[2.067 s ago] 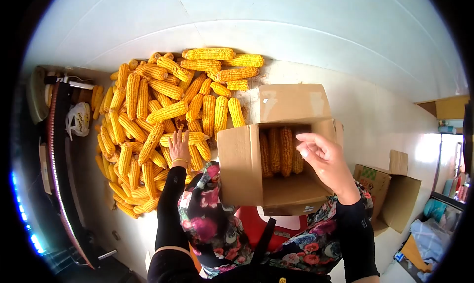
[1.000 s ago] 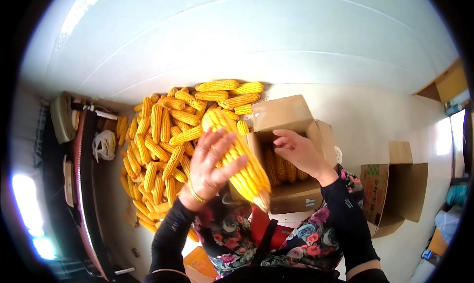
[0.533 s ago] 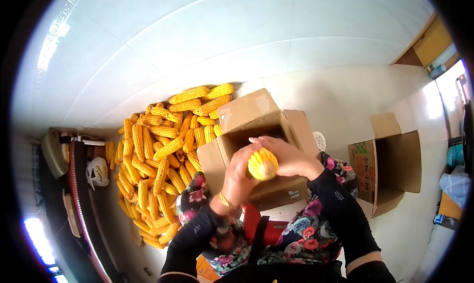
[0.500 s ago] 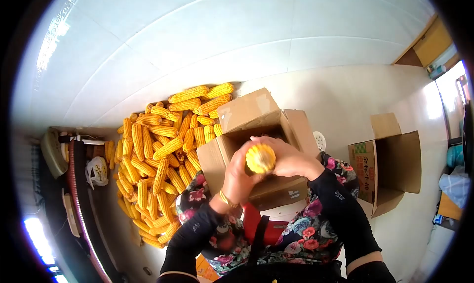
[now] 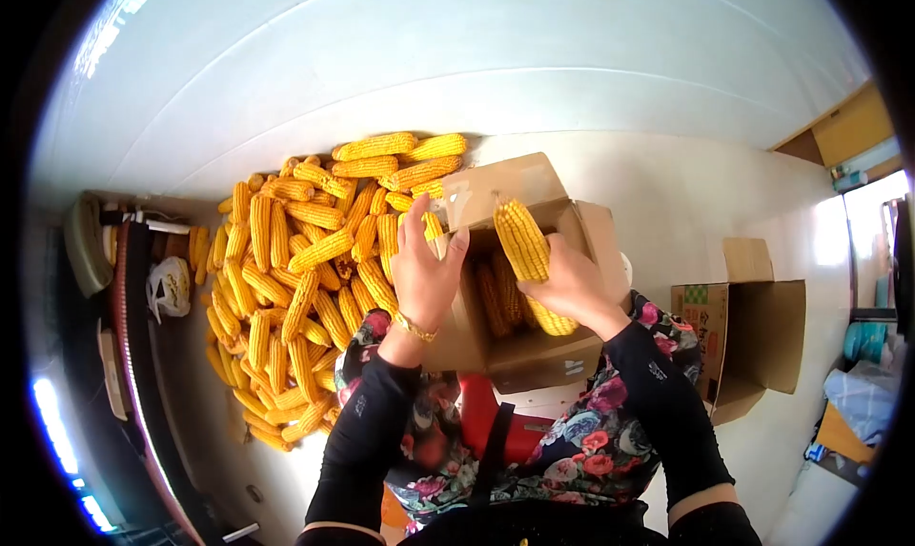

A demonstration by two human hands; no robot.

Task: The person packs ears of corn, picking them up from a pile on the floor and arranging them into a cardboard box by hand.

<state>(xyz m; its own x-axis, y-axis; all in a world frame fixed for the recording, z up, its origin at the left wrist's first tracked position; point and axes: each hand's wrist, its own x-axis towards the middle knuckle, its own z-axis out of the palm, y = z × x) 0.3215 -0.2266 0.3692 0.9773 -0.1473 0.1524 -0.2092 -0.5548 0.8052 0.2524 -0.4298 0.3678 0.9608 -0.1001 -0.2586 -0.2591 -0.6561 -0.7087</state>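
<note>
My right hand (image 5: pixel 572 284) is wrapped round a yellow corn cob (image 5: pixel 521 239), held at a slant over the open cardboard box (image 5: pixel 534 363). Inside that box, several corn cobs (image 5: pixel 496 293) lie in shadow. My left hand (image 5: pixel 426 274) is empty, its fingers spread and raised by the box's left flap, with a bracelet at the wrist. Just left of it spreads a large pile of corn cobs (image 5: pixel 295 289) on the floor.
A second open cardboard box (image 5: pixel 753 346) lies to the right. At the left stand a dark shelf-like piece (image 5: pixel 143 327) and a white plastic bag (image 5: pixel 170 287). A pale wall (image 5: pixel 477 60) runs behind the pile. Several household items sit at the far right.
Both hands were together round the corn cob over the box. The left hand has let go and moved left towards the pile, while the right keeps the cob, now tilted lengthwise.
</note>
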